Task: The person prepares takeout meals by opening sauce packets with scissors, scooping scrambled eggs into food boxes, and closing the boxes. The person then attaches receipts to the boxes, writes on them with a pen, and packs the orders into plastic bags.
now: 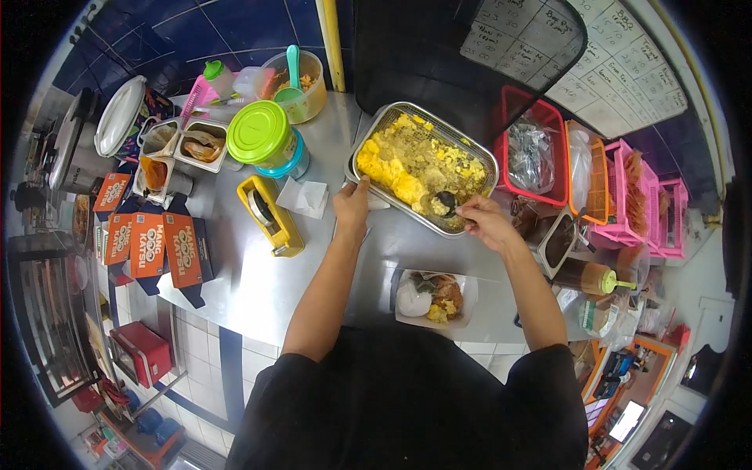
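A perforated metal tray holds yellow scrambled egg, heaped mostly on its left side and crumbled elsewhere. My left hand is closed on the tray's lower left rim. In my right hand, closed fingers grip a black spoon at the tray's lower right. The spoon's bowl rests down in the egg, with some pieces on it; its handle is mostly hidden by my fingers. Below the tray, near my body, sits an open white takeaway box with white rice, a browned fried piece and some egg.
Left of the tray stand a yellow tape dispenser, white napkins and a green-lidded tub. Orange printed boxes crowd the counter's left edge. On the right are a red basket, pink baskets and a sauce bottle.
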Demonstrator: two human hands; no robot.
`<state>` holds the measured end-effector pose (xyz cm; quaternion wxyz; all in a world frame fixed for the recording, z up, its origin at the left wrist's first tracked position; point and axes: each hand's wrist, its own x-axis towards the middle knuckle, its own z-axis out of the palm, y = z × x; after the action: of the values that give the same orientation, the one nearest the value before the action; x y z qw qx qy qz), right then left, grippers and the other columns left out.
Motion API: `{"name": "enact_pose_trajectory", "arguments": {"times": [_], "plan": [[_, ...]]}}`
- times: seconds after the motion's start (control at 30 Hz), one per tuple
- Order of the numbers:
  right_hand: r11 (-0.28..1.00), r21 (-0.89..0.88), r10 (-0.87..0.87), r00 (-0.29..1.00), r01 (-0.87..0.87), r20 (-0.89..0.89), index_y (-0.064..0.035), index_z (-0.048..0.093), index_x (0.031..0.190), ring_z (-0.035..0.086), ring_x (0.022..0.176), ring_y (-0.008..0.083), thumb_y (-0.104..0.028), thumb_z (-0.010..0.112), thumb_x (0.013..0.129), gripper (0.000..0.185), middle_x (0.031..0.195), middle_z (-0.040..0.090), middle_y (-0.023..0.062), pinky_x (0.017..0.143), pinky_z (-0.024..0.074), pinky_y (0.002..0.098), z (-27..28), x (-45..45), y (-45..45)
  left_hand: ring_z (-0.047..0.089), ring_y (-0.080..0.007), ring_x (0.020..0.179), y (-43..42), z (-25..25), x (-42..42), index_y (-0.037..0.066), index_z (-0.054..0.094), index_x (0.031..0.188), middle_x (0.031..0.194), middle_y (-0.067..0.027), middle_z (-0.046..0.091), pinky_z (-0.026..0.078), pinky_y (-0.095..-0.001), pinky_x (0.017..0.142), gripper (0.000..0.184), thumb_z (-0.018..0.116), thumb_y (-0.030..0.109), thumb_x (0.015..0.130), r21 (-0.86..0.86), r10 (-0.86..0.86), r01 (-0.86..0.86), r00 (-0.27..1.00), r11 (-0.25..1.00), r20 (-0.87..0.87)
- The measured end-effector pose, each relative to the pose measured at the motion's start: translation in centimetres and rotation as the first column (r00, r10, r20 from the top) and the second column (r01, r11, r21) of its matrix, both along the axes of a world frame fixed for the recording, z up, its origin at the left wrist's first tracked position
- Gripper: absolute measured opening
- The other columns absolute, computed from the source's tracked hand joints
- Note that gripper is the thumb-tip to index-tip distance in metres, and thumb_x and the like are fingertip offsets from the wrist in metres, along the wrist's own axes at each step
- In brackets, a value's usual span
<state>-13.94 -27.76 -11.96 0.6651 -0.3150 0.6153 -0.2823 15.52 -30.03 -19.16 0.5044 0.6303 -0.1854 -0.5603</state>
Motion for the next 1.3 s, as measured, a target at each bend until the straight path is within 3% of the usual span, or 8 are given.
{"name": "enact_pose_trajectory", "arguments": {"times": [0.2, 0.43, 0.57, 0.63, 0.83, 0.93, 1.17, 1.3], "plan": [[0.921, -0.21, -0.308, 0.943, 0.328, 0.125, -0.0091, 0.054, 0.088, 0.054, 0.05, 0.0088, -0.009, 0.071, 0.093, 0.017, 0.078, 0.058, 0.0011, 0.042, 0.0361, 0.0245, 8.2, -1.4, 8.8, 0.061, -0.014, 0.083, -0.2, -0.1, -0.2, -0.01, 0.067, 0.111, 0.101, -0.0088, 0.069, 0.048, -0.0285, 0.072, 0.035, 0.071, 0.02, 0.094, -0.028, 0.007, -0.007, 1.0, 1.0, -0.004], [0.687, -0.57, -0.646, 0.738, 0.451, -0.194, 0.0023, 0.05, 0.088, 0.067, 0.056, 0.0153, 0.005, 0.069, 0.089, 0.019, 0.124, 0.061, 0.0351, 0.049, 0.0558, 0.0267, 7.2, 3.0, 27.2, 0.063, -0.0164, 0.088, -0.1, 0.4, 0.1, -0.012, 0.064, 0.114, 0.105, -0.0107, 0.069, 0.049, -0.0305, 0.078, 0.038, 0.071, 0.02, 0.095, -0.028, -0.025, 0.024, 0.999, 0.999, -0.041], [0.771, -0.495, -0.298, 0.459, -0.4, -0.837, -0.0002, 0.058, 0.099, 0.072, 0.085, 0.036, -0.002, 0.07, 0.085, 0.019, 0.133, 0.062, 0.0214, 0.068, 0.0597, 0.0387, -0.4, 4.9, 29.4, 0.064, -0.0173, 0.085, -0.6, -1.6, 0.6, -0.01, 0.064, 0.116, 0.103, -0.0105, 0.069, 0.05, -0.0323, 0.07, 0.038, 0.072, 0.02, 0.094, -0.028, -0.035, 0.033, 0.996, 0.999, -0.076], [0.842, -0.391, -0.208, 0.446, -0.372, -0.87, -0.0003, 0.057, 0.099, 0.07, 0.087, 0.0405, -0.005, 0.07, 0.086, 0.019, 0.132, 0.063, 0.0213, 0.069, 0.0592, 0.0411, -2.1, 5.4, 29.8, 0.066, -0.0178, 0.084, -0.6, -1.8, 0.5, -0.009, 0.064, 0.117, 0.102, -0.0107, 0.069, 0.05, -0.0327, 0.065, 0.039, 0.072, 0.021, 0.094, -0.024, -0.04, 0.038, 0.995, 0.999, -0.094], [0.79, -0.541, -0.297, 0.591, -0.289, -0.75, -0.0003, 0.053, 0.097, 0.074, 0.081, 0.0319, -0.004, 0.069, 0.09, 0.018, 0.132, 0.062, 0.0246, 0.059, 0.0588, 0.0347, -1.6, 4.0, 30.3, 0.068, -0.0196, 0.083, -0.8, -2.1, 0.7, -0.008, 0.064, 0.119, 0.102, -0.0114, 0.068, 0.049, -0.0329, 0.058, 0.049, 0.074, 0.031, 0.092, -0.058, -0.092, 0.087, 0.992, 0.994, -0.082], [0.789, -0.481, -0.501, 0.854, 0.382, -0.144, -0.0019, 0.054, 0.094, 0.07, 0.063, 0.0187, -0.006, 0.071, 0.091, 0.018, 0.123, 0.066, 0.0263, 0.054, 0.0547, 0.0272, 1.7, 4.2, 29.6, 0.068, -0.02, 0.081, -1.2, -3.0, 2.0, -0.008, 0.064, 0.119, 0.102, -0.0111, 0.068, 0.051, -0.0328, 0.059, 0.054, 0.075, 0.037, 0.091, 0.009, -0.187, 0.187, 0.982, 0.982, 0.01], [0.708, -0.661, -0.443, 0.886, 0.249, -0.141, -0.0027, 0.058, 0.101, 0.067, 0.079, 0.0136, -0.013, 0.074, 0.093, 0.02, 0.112, 0.068, 0.0174, 0.069, 0.0538, 0.026, 10.6, 2.2, 15.9, 0.066, -0.0181, 0.089, 3.2, 1.3, 1.9, -0.006, 0.066, 0.12, 0.103, -0.0087, 0.068, 0.051, -0.0297, 0.069, 0.054, 0.07, 0.042, 0.094, 0.003, -0.104, 0.105, 0.989, 0.995, -0.11], [0.499, -0.86, -0.649, 0.609, -0.11, -0.455, -0.0001, 0.061, 0.113, 0.064, 0.1, 0.0183, -0.015, 0.07, 0.096, 0.025, 0.108, 0.067, 0.012, 0.087, 0.0509, 0.0319, 13.0, 3.8, 11.7, 0.062, -0.0147, 0.107, 8.7, 4.1, 3.6, -0.007, 0.06, 0.133, 0.117, -0.0119, 0.068, 0.049, -0.0264, 0.089, 0.048, 0.064, 0.026, 0.099, -0.014, -0.159, 0.16, 0.985, 0.987, 0.074]]}}
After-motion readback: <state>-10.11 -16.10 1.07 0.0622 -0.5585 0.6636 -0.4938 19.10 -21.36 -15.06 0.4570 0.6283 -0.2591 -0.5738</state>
